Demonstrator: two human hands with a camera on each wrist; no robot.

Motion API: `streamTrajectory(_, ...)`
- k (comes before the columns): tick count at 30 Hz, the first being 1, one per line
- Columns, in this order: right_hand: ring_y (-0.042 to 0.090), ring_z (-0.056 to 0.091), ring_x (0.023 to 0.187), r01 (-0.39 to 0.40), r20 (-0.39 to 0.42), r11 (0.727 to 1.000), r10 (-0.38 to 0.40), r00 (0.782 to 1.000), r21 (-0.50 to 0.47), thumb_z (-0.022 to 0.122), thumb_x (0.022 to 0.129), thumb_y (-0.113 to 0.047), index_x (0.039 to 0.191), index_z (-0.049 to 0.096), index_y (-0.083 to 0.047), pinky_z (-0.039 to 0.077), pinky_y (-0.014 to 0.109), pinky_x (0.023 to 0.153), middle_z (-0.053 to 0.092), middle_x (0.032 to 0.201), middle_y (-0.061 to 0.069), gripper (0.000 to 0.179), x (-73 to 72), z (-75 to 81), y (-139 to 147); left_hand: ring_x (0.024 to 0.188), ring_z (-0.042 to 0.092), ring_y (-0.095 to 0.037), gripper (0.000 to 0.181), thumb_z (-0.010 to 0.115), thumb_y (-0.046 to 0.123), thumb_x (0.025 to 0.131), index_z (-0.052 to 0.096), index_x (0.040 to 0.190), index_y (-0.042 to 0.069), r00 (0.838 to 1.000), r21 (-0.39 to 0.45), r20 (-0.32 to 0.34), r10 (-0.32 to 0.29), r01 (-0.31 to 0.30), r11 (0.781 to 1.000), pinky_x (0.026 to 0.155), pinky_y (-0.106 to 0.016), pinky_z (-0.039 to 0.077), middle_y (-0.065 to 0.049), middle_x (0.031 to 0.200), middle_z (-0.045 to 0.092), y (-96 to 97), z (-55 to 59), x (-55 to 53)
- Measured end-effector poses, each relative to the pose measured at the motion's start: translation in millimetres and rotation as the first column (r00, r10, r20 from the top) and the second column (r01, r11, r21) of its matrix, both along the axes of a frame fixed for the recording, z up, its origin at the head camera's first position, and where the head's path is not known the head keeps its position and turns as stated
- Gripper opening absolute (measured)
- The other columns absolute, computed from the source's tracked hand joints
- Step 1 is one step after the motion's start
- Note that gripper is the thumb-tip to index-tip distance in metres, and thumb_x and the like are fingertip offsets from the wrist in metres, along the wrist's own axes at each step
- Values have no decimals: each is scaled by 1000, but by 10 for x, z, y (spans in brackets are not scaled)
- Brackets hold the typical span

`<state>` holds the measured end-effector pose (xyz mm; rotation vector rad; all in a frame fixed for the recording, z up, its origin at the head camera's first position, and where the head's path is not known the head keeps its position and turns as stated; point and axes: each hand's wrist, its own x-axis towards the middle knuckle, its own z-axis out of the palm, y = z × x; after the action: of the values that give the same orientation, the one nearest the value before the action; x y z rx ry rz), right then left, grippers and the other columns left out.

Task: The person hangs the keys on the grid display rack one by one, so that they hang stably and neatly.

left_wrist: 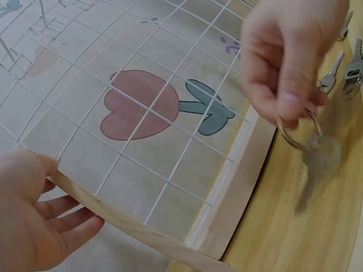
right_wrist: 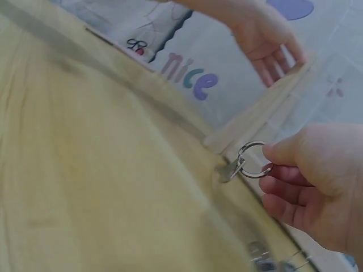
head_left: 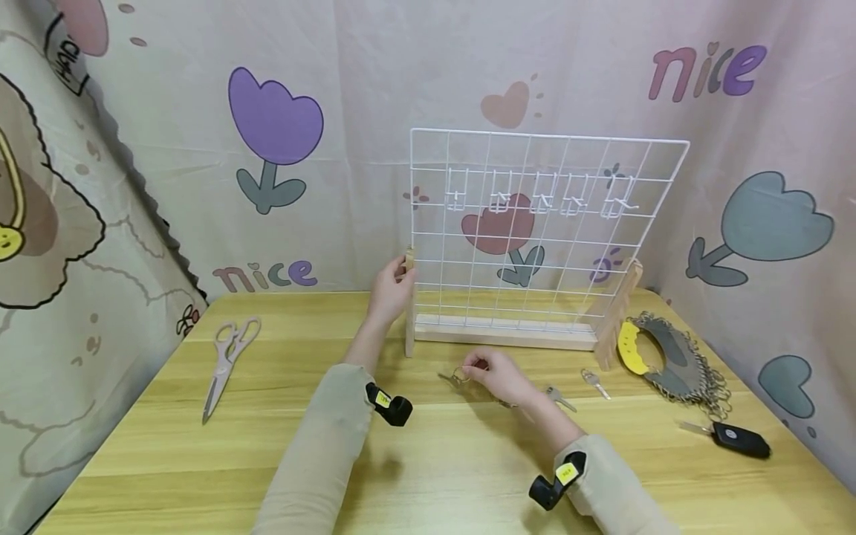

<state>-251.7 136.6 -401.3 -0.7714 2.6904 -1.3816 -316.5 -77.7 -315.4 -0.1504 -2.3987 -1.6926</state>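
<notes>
A white wire grid rack (head_left: 548,135) stands upright in a wooden base (head_left: 504,334). My left hand (head_left: 391,292) grips the rack's left wooden post (head_left: 410,331) near its top, thumb on one side and fingers on the other. In front of the base, my right hand (head_left: 500,377) pinches a metal key ring (right_wrist: 255,177) between thumb and fingers. A key (left_wrist: 317,164) hangs from that ring, blurred in both wrist views, just above the table. Several white hooks (head_left: 498,199) hang in a row on the upper grid.
Loose keys (head_left: 560,399) and another small key (head_left: 594,383) lie right of my right hand. Farther right are a black car key (head_left: 741,440) and a grey-and-yellow ring (head_left: 675,357) edged with metal loops. Scissors (head_left: 226,362) lie at the left.
</notes>
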Motion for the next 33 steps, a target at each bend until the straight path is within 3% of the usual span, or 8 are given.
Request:
streamTrajectory(5, 13, 48, 66, -3, -8, 1000, 3, 1000, -18, 60, 89, -7, 87, 62, -1, 42, 23, 57, 57, 76, 6, 7, -8, 200, 86, 118, 49, -31, 47, 49, 24, 96, 41, 139, 6, 1000, 19, -5, 22, -22, 1000, 94, -41, 43, -17, 131, 51, -1, 36, 8)
streamTrajectory(12, 15, 48, 65, 54, -38, 999, -54, 998, -1, 60, 90, -10, 90, 63, -3, 42, 24, 56, 58, 76, 5, 8, -34, 521, 203, 117, 51, -30, 46, 53, 23, 95, 46, 136, 5, 998, 29, -50, 38, -37, 999, 96, -39, 42, -17, 129, 53, -14, 90, -13)
streamTrajectory(18, 28, 53, 71, 78, -65, 996, -81, 995, -48, 58, 91, -10, 93, 61, 0, 46, 30, 60, 58, 78, 10, 11, -96, 820, 275, 117, 51, -29, 45, 54, 22, 94, 47, 134, 3, 997, 26, -59, 44, -43, 999, 97, -38, 41, -18, 128, 54, -18, 105, -26)
streamTrajectory(23, 34, 56, 72, 102, -131, 989, -115, 985, -103, 57, 91, -6, 93, 60, 5, 50, 30, 63, 60, 77, 13, 12, -168, 1120, 249, 117, 51, -29, 45, 54, 22, 94, 47, 135, 3, 997, 19, -58, 53, -52, 998, 97, -38, 41, -17, 128, 54, -24, 115, -23)
streamTrajectory(33, 27, 56, 68, 128, -275, 980, -165, 947, -150, 56, 93, -11, 92, 60, 1, 49, 29, 58, 59, 76, 11, 13, -290, 1672, 63, 113, 55, -30, 44, 53, 21, 94, 48, 133, 2, 994, -22, -78, 73, -75, 997, 94, -39, 43, -18, 125, 56, 5, 116, -11)
